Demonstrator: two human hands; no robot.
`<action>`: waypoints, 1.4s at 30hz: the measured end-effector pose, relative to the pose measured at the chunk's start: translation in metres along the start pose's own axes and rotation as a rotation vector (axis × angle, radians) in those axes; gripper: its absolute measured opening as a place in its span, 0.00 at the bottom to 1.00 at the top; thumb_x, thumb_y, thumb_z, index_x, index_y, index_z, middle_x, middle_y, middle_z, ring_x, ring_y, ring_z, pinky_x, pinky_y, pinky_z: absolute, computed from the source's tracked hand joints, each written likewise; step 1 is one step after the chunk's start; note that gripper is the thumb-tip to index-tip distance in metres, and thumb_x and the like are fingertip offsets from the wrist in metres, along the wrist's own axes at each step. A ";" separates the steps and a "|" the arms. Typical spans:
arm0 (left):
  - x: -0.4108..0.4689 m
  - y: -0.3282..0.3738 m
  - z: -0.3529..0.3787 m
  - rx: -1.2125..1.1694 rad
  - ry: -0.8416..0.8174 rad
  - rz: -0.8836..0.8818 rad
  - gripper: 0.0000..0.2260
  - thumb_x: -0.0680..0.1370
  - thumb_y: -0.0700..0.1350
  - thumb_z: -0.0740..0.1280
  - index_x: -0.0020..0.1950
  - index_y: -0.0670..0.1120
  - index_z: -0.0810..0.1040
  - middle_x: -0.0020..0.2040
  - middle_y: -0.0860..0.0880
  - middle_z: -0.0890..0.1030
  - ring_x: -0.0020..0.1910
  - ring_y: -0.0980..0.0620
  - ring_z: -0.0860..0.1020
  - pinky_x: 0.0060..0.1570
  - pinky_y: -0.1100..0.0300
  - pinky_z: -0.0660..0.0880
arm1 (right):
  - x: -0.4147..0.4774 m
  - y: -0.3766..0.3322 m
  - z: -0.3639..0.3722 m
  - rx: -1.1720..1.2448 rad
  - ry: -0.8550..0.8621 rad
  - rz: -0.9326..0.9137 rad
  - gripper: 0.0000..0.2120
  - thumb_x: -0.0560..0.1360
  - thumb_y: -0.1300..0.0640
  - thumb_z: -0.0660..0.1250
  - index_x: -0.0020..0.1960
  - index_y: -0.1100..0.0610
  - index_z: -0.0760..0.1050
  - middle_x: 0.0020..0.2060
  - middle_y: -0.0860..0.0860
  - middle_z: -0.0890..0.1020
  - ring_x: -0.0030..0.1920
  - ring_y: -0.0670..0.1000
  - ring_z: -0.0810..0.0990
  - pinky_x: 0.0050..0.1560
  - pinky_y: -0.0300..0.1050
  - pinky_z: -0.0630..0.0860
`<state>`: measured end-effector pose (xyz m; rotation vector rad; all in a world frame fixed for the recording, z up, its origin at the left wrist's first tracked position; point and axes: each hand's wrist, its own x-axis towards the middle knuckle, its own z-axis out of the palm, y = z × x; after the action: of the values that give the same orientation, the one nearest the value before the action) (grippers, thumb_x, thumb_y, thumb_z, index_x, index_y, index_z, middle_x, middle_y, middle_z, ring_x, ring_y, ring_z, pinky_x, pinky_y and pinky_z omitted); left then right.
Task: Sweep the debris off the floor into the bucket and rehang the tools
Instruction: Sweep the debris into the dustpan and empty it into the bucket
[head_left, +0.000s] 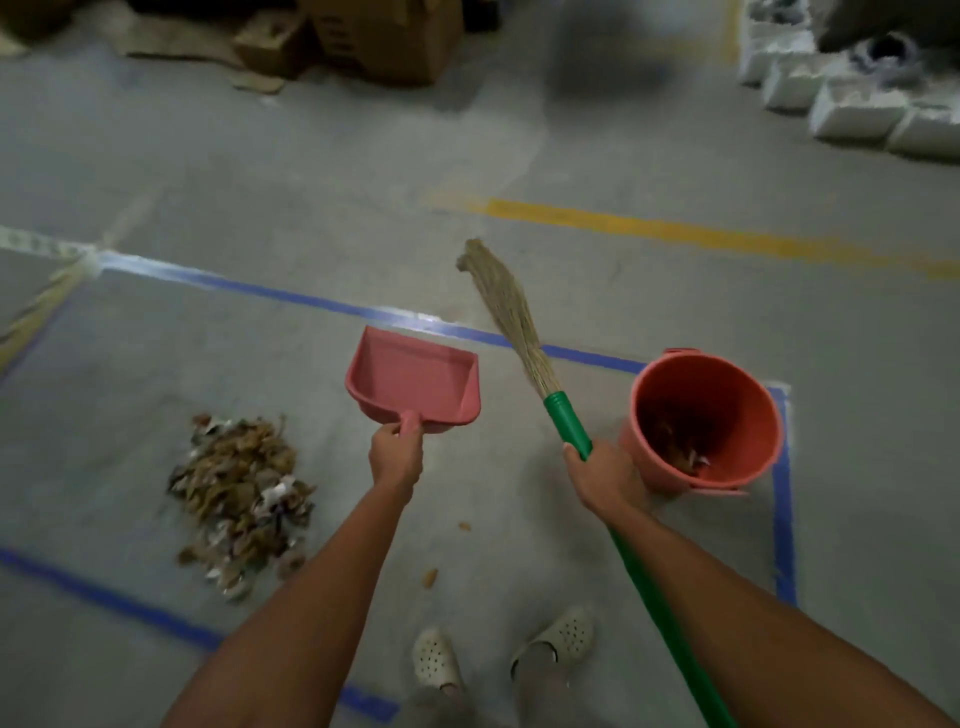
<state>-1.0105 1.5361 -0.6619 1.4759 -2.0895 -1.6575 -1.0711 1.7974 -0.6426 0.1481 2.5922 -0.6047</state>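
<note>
Right now the grey floor (260, 182) carries a blue-tape rectangle (291, 297), w/ the debris (241, 496) heaped at approx 8 o'clock inside it and the orange bucket (706, 415) upright at 3 o'clock by the tape's corner, some scraps showing at its bottom. Left hand (396, 451) is wrapped round the handle of the pink dustpan (415, 382), held off the floor, pan empty, just right of the heap; right hand (605, 478) is clenched on the green shaft of the broom (511, 312), bristles pointing to 12 o'clock, btwn dustpan & bucket. Two loose bits (430, 577) lie near the white clogs (436, 657) at 6 o'clock.
</note>
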 end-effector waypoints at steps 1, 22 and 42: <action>0.003 -0.009 -0.020 -0.020 0.032 -0.015 0.21 0.76 0.61 0.65 0.36 0.44 0.74 0.30 0.46 0.74 0.23 0.48 0.70 0.25 0.62 0.65 | -0.004 -0.015 0.009 -0.026 -0.023 -0.030 0.22 0.79 0.39 0.59 0.57 0.57 0.77 0.43 0.55 0.79 0.42 0.57 0.78 0.41 0.46 0.72; 0.015 -0.235 -0.488 -0.188 0.417 -0.234 0.20 0.77 0.58 0.65 0.38 0.42 0.77 0.32 0.44 0.75 0.23 0.49 0.70 0.21 0.64 0.64 | -0.234 -0.333 0.289 -0.231 -0.180 -0.444 0.21 0.77 0.38 0.60 0.50 0.57 0.74 0.40 0.54 0.80 0.38 0.55 0.82 0.43 0.52 0.83; 0.152 -0.299 -0.760 -0.180 0.405 -0.299 0.16 0.78 0.54 0.68 0.40 0.42 0.77 0.30 0.45 0.76 0.21 0.51 0.68 0.21 0.64 0.63 | -0.308 -0.582 0.495 -0.359 -0.300 -0.545 0.23 0.77 0.38 0.61 0.53 0.58 0.77 0.40 0.54 0.81 0.37 0.54 0.81 0.38 0.46 0.80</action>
<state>-0.4595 0.9142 -0.6595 1.9366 -1.5305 -1.4258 -0.7106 1.0571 -0.6624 -0.7265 2.3854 -0.2930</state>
